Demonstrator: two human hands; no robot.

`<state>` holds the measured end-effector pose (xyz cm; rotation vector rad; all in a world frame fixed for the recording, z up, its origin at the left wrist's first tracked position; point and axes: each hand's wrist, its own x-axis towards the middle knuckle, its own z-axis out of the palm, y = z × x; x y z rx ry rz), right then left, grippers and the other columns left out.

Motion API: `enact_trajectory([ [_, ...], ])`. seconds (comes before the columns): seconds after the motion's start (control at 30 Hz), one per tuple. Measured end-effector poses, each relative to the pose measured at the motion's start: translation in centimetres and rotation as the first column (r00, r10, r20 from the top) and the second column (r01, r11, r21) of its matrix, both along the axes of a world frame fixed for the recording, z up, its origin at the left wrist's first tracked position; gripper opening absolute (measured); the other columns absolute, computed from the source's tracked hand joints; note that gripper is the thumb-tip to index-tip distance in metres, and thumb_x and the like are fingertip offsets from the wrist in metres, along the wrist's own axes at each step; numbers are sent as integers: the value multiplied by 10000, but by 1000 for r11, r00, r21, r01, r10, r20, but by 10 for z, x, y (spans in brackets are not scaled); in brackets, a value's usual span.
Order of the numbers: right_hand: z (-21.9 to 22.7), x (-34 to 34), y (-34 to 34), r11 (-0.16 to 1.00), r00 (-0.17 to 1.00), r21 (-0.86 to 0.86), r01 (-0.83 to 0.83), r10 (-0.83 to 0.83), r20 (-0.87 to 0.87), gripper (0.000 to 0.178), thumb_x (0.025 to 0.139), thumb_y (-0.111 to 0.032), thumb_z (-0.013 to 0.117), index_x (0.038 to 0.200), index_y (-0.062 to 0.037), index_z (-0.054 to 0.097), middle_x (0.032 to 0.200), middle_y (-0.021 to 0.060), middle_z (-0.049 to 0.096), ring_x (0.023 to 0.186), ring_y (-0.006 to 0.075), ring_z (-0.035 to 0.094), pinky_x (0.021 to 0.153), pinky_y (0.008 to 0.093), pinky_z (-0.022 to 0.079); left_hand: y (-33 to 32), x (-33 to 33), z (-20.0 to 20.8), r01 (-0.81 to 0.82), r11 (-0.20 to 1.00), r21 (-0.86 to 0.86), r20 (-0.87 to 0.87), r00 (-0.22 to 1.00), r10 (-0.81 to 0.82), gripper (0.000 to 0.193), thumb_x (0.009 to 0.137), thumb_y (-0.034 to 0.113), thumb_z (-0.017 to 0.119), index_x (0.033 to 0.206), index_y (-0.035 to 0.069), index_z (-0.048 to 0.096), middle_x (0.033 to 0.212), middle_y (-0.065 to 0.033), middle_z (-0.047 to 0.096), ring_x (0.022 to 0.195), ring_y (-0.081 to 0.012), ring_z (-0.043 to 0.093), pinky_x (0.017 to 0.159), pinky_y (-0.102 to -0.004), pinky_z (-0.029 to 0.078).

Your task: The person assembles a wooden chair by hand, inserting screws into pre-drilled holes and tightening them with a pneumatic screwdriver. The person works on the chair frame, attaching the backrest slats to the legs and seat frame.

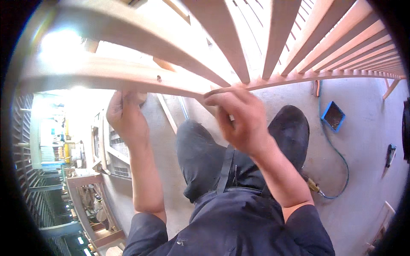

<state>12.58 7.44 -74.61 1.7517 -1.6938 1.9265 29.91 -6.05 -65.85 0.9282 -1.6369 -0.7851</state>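
Our dark shirt (230,222) sits nearest; beyond it, the wooden rail (141,77) with slats (276,38) spans above our knees (292,121), perhaps for easy reach. Our left hand (128,119) meets its lower edge, our right hand (247,120) its end, fingers (222,99) curled; we cannot tell whether either grips.

No writing, numbers or signs can be read; a small pale mark (181,242) on the dark clothing (243,217) cannot be made out.

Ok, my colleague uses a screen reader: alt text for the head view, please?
A person's left hand and right hand are at the rail of a slatted wooden frame. Below are dark trousers and, on the floor, a blue tray and hose.
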Motion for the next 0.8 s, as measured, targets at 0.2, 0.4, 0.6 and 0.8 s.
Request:
enact_trajectory([
  [0.2, -5, 39, -40, 1000, 978, -19, 11, -6, 210, 335, 836, -14, 674, 1170, 2, 642, 1080, 189, 684, 960, 339, 670, 849, 419, 545, -7, 4, -3, 27, 1000, -9, -55, 998, -28, 250, 997, 58, 564, 1179, -110, 603, 1141, -186, 673, 1085, -224, 661, 948, -357, 551],
  [0.4, -6, 44, -55, 993, 950, -118, 7, 31, 309, 376, 820, -21, 676, 1193, 7, 638, 1136, 190, 656, 1031, 363, 631, 900, 435, 514, -19, 7, -13, 97, 995, -12, -189, 977, -98, 265, 994, 93, 582, 1204, -68, 597, 1175, -176, 667, 1111, -251, 657, 993, -456, 534],
  [0.6, 2, 43, -65, 986, 914, -156, 51, 17, 405, 336, 780, -13, 749, 1108, -37, 682, 1018, 150, 680, 909, 341, 658, 777, 414, 534, -17, 4, -10, 167, 986, -2, -157, 974, -165, 342, 982, 155, 625, 1232, -73, 570, 1188, -164, 660, 1110, -261, 653, 1004, -464, 521],
  [0.8, -1, 43, -64, 991, 903, -124, 42, 15, 428, 348, 777, -20, 770, 1116, -39, 693, 995, 130, 693, 921, 319, 675, 790, 386, 538, -4, 4, 21, -15, 1000, 21, 51, 999, 14, 336, 963, 187, 665, 1162, -80, 615, 1133, -166, 673, 1085, -232, 656, 1019, -412, 511],
])
